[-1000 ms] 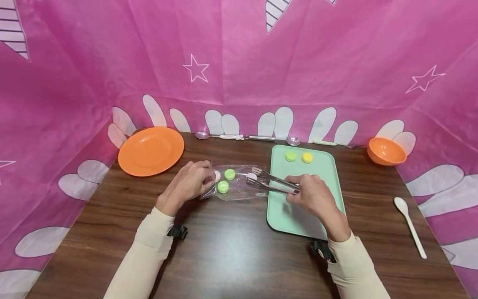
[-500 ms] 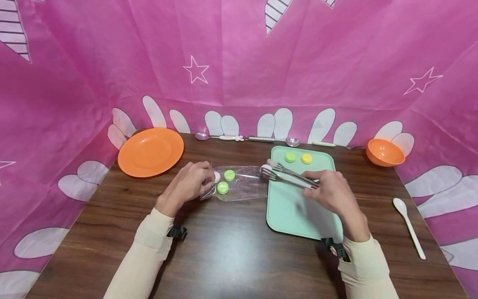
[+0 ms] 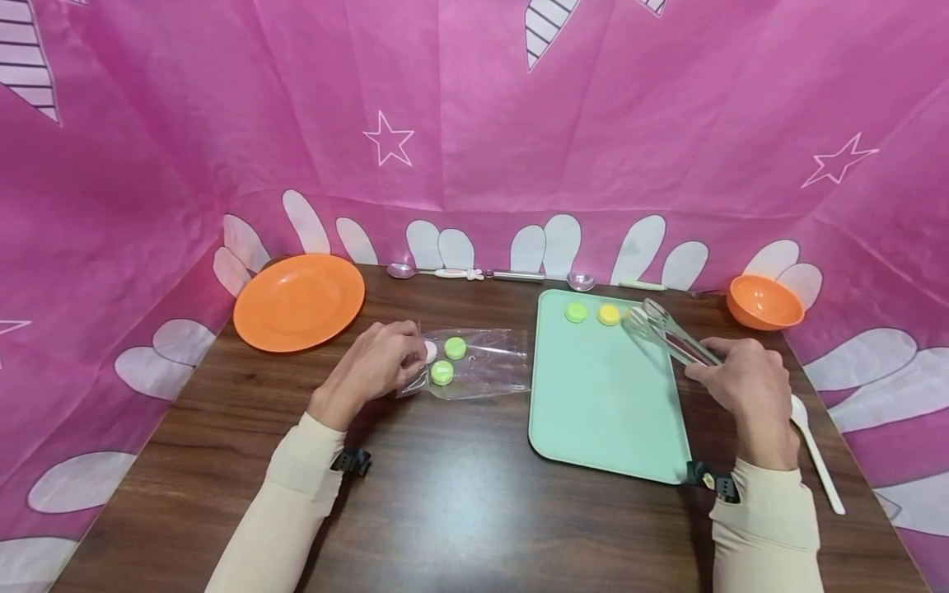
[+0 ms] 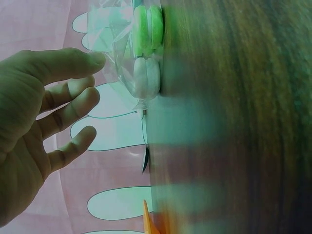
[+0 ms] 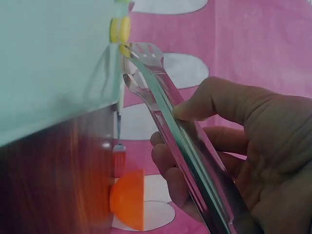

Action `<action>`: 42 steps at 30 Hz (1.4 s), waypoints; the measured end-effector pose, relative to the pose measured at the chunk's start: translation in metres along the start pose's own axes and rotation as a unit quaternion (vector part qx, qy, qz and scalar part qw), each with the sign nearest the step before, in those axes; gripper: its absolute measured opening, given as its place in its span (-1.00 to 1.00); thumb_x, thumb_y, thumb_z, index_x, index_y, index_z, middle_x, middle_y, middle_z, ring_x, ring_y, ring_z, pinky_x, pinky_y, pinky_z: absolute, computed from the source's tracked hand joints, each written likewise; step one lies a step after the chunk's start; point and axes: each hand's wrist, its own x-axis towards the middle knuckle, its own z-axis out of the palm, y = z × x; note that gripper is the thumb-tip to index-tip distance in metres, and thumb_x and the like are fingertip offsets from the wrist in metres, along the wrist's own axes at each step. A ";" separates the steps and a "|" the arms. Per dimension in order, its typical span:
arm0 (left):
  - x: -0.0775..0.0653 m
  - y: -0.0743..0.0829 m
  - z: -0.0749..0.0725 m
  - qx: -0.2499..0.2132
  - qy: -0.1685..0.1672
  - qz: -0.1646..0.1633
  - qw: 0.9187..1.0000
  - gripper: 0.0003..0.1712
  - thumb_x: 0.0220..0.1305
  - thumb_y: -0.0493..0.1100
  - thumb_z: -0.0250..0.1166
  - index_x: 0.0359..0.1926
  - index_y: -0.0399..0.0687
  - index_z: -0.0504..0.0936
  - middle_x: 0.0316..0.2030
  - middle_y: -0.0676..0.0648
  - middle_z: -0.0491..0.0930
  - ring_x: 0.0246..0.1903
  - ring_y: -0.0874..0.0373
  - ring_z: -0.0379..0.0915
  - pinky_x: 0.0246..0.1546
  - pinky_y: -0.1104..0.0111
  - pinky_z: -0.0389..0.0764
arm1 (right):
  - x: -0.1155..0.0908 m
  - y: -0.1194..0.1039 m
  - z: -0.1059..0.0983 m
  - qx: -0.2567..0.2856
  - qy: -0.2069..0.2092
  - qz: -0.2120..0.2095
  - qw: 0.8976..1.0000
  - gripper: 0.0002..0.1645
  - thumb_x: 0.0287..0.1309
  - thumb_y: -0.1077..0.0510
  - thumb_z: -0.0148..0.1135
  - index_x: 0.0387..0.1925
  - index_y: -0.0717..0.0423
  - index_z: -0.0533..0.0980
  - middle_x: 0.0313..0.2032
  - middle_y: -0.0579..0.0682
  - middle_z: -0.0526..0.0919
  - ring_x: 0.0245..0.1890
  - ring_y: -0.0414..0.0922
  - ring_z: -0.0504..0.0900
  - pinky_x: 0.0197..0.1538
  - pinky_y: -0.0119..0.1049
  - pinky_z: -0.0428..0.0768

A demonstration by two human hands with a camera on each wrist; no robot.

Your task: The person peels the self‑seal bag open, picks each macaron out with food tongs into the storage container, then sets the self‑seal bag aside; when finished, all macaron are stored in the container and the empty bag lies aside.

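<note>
Three macarons [image 3: 442,373] lie in the bag [image 3: 497,366] beside your left grip [image 3: 376,362]; whether it is pinching the bag cannot be told. Your right grip [image 3: 747,385] clasps the tongs [image 5: 182,140], angled over the far right corner of the tray [image 3: 604,403].

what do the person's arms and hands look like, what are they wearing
The left sleeve and right sleeve are both long, plain and cream. A small black device sits at the left wrist, a similar one at the right; no cables show. The left hand and right hand are bare, with no gloves or rings visible.
</note>
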 end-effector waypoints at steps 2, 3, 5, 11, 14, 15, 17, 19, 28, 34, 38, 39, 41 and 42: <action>0.000 0.000 0.000 0.001 -0.001 -0.001 1.000 -0.93 0.27 -0.26 0.50 -0.32 0.02 0.80 -0.35 0.03 0.62 -0.47 0.22 0.40 -0.39 0.41 0.48 | 0.001 0.003 0.001 -0.006 -0.003 0.006 1.000 -0.42 0.15 0.06 0.44 0.17 0.25 0.66 -0.24 0.38 0.73 -0.32 0.23 0.51 -0.41 -0.15 0.33; 0.000 0.000 0.000 0.002 -0.002 0.000 1.000 -0.93 0.26 -0.26 0.51 -0.33 0.02 0.80 -0.34 0.03 0.62 -0.47 0.22 0.40 -0.39 0.41 0.49 | 0.001 0.003 0.001 -0.007 -0.004 0.008 1.000 -0.42 0.15 0.06 0.43 0.18 0.27 0.66 -0.23 0.40 0.72 -0.32 0.23 0.51 -0.41 -0.15 0.34; -0.001 0.000 -0.001 0.005 -0.004 0.000 1.000 -0.92 0.26 -0.26 0.51 -0.34 0.03 0.80 -0.34 0.03 0.63 -0.46 0.22 0.41 -0.39 0.40 0.49 | 0.001 0.002 0.002 -0.008 -0.003 0.011 1.000 -0.41 0.16 0.05 0.42 0.18 0.27 0.65 -0.21 0.41 0.72 -0.31 0.24 0.52 -0.40 -0.14 0.34; 0.000 0.000 0.000 0.007 -0.012 -0.006 1.000 -0.91 0.27 -0.26 0.49 -0.34 0.04 0.79 -0.35 0.04 0.60 -0.46 0.22 0.39 -0.41 0.41 0.45 | -0.005 -0.011 -0.005 0.001 0.017 -0.020 1.000 -0.42 0.16 0.04 0.45 0.18 0.22 0.66 -0.25 0.38 0.74 -0.32 0.25 0.54 -0.38 -0.14 0.34; 0.001 0.000 0.000 0.002 -0.013 -0.007 1.000 -0.91 0.27 -0.26 0.48 -0.34 0.04 0.79 -0.35 0.04 0.60 -0.47 0.22 0.38 -0.41 0.42 0.44 | -0.013 -0.029 -0.009 0.016 -0.016 -0.077 0.997 -0.39 0.12 0.09 0.49 0.21 0.21 0.67 -0.47 0.23 0.66 -0.42 0.12 0.49 -0.41 -0.19 0.34; 0.001 0.000 0.000 0.003 -0.013 -0.006 1.000 -0.90 0.27 -0.26 0.48 -0.35 0.04 0.79 -0.35 0.04 0.60 -0.47 0.22 0.38 -0.41 0.41 0.44 | -0.015 -0.037 -0.008 0.019 -0.035 -0.102 0.994 -0.40 0.10 0.11 0.51 0.21 0.19 0.69 -0.53 0.15 0.62 -0.46 0.07 0.48 -0.43 -0.21 0.34; 0.001 0.000 0.000 0.004 -0.012 -0.005 1.000 -0.90 0.27 -0.27 0.48 -0.35 0.04 0.79 -0.35 0.04 0.60 -0.47 0.21 0.38 -0.40 0.41 0.45 | -0.019 -0.055 -0.003 0.026 -0.080 -0.155 0.984 -0.42 0.06 0.16 0.52 0.18 0.16 0.72 -0.55 0.00 0.60 -0.50 -0.05 0.43 -0.46 -0.26 0.34; 0.001 0.000 0.001 0.004 -0.011 -0.005 1.000 -0.90 0.27 -0.26 0.49 -0.35 0.05 0.78 -0.35 0.04 0.59 -0.46 0.21 0.38 -0.39 0.40 0.46 | -0.022 -0.075 0.006 0.033 -0.117 -0.197 0.973 -0.44 0.03 0.19 0.51 0.15 0.12 0.74 -0.53 -0.06 0.61 -0.54 -0.13 0.39 -0.49 -0.29 0.34; 0.002 0.001 0.001 0.012 -0.004 0.005 1.000 -0.87 0.26 -0.26 0.48 -0.38 0.07 0.76 -0.38 0.06 0.56 -0.46 0.23 0.39 -0.41 0.39 0.42 | -0.027 -0.115 0.056 0.081 -0.147 -0.269 0.948 -0.48 -0.09 0.28 0.49 0.02 0.04 0.79 -0.45 -0.05 0.69 -0.61 -0.27 0.31 -0.53 -0.37 0.30; 0.002 0.001 0.000 0.008 -0.008 -0.001 1.000 -0.90 0.27 -0.26 0.49 -0.34 0.06 0.79 -0.36 0.06 0.58 -0.47 0.23 0.37 -0.42 0.40 0.41 | -0.030 -0.126 0.078 0.100 -0.132 -0.315 0.934 -0.53 -0.08 0.29 0.47 -0.03 -0.02 0.78 -0.53 -0.19 0.63 -0.57 -0.30 0.38 -0.46 -0.39 0.37; 0.002 0.002 0.000 0.001 -0.016 -0.008 1.000 -0.90 0.28 -0.26 0.48 -0.34 0.06 0.80 -0.34 0.06 0.60 -0.46 0.23 0.40 -0.39 0.40 0.46 | -0.033 -0.134 0.090 0.109 -0.131 -0.325 0.930 -0.45 -0.06 0.30 0.50 0.08 0.08 0.76 -0.40 -0.10 0.73 -0.53 -0.30 0.40 -0.45 -0.39 0.38; 0.002 0.002 0.000 -0.001 -0.019 -0.009 1.000 -0.90 0.29 -0.26 0.47 -0.33 0.07 0.80 -0.34 0.06 0.60 -0.46 0.23 0.40 -0.39 0.41 0.46 | -0.034 -0.137 0.092 0.108 -0.130 -0.327 0.930 -0.43 -0.05 0.29 0.50 0.11 0.11 0.75 -0.37 -0.07 0.75 -0.52 -0.29 0.39 -0.45 -0.39 0.38; 0.002 0.002 0.000 -0.004 -0.022 -0.010 1.000 -0.89 0.29 -0.26 0.47 -0.33 0.07 0.80 -0.34 0.06 0.60 -0.45 0.23 0.40 -0.39 0.42 0.46 | -0.037 -0.141 0.097 0.107 -0.129 -0.324 0.931 -0.39 -0.04 0.27 0.50 0.16 0.13 0.73 -0.33 -0.03 0.77 -0.51 -0.29 0.40 -0.45 -0.40 0.38; 0.002 0.003 0.000 -0.005 -0.024 -0.010 1.000 -0.88 0.29 -0.27 0.46 -0.33 0.07 0.80 -0.34 0.06 0.60 -0.45 0.24 0.40 -0.39 0.42 0.46 | -0.038 -0.143 0.099 0.108 -0.128 -0.321 0.932 -0.38 -0.04 0.27 0.50 0.17 0.15 0.73 -0.31 -0.01 0.78 -0.52 -0.28 0.40 -0.45 -0.40 0.38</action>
